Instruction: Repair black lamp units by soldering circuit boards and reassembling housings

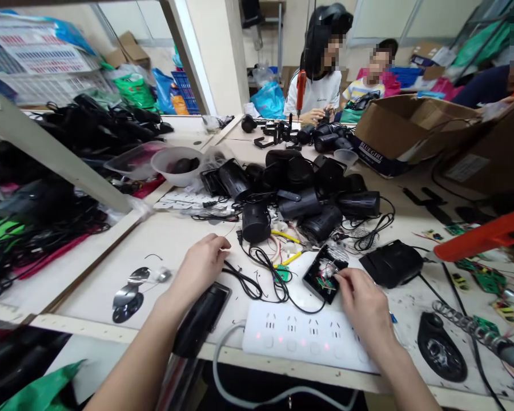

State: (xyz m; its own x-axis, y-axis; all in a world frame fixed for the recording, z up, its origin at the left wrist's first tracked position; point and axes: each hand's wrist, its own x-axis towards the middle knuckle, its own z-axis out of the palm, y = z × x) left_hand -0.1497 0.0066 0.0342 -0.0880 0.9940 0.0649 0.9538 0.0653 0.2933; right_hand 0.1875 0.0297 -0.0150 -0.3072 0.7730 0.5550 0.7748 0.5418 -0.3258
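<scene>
An open black plastic housing (310,274) lies tilted beside the power strip, a small green circuit board and thin wires showing inside. At its right edge my right hand (362,299) has its fingers closed on the housing's rim, close to the wires. My left hand (203,260) is over the table with fingertips pressed together; whatever they hold, if anything, is too small to make out. A black cable (246,282) lies just right of that hand. Below my left forearm is a long black casing (205,319).
A white power strip (291,331) with lit switches runs along the front edge. Black cylindrical housings (300,205) pile up behind. An orange electric screwdriver (484,234) juts in from the right, near a black cover (392,262). Cardboard box (406,131) and co-workers are across the table.
</scene>
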